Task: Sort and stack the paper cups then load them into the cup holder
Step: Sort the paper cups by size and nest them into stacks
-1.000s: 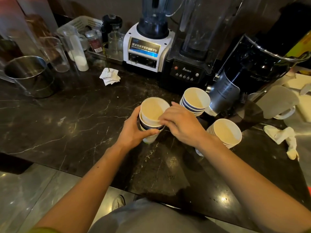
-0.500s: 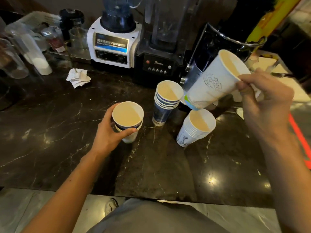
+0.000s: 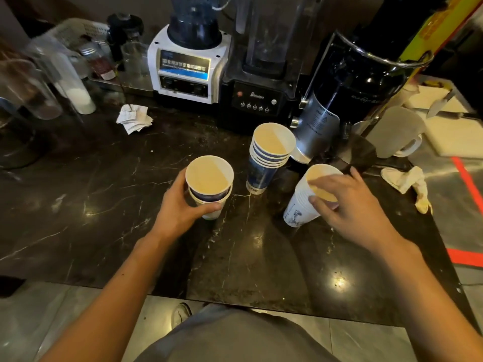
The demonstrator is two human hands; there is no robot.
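We had nested the white cup; our right hand (image 3: 350, 205) now spread wide over the white stack (image 3: 300, 205), our left hand (image 3: 180, 207) still gripping the mixed stack (image 3: 209, 178) beside the "Blenders" blender (image 3: 257, 97).

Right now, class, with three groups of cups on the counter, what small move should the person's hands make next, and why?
Probably lift the top cup out of the mixed stack held by the left hand. That stack shows white and blue cups nested together, while the blue stack and white stack look sorted. The right hand rests open over the white stack, seemingly free to reach across.
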